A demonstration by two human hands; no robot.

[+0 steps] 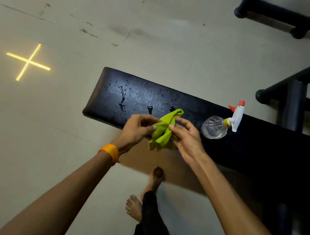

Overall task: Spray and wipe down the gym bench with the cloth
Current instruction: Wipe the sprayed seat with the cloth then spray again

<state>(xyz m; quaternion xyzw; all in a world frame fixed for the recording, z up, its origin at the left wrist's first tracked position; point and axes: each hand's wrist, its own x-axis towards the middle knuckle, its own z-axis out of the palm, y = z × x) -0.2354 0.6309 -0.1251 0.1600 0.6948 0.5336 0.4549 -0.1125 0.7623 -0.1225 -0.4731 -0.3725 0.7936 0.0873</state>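
**Wet black gym bench (134, 89), with a green cloth held over its near edge.**
Droplets (beads and a few small pools) cover the bench's left end. The left hand (136, 130) pinches the cloth (163, 135) with curled fingers and thumb. The right hand (188, 137) pinches its other side between thumb and fingertips, the remaining fingers loosely bent. A clear spray bottle (215, 127) with a white-and-red head sits on the bench top, just beside the right hand. An orange band (110, 151) circles the left wrist.
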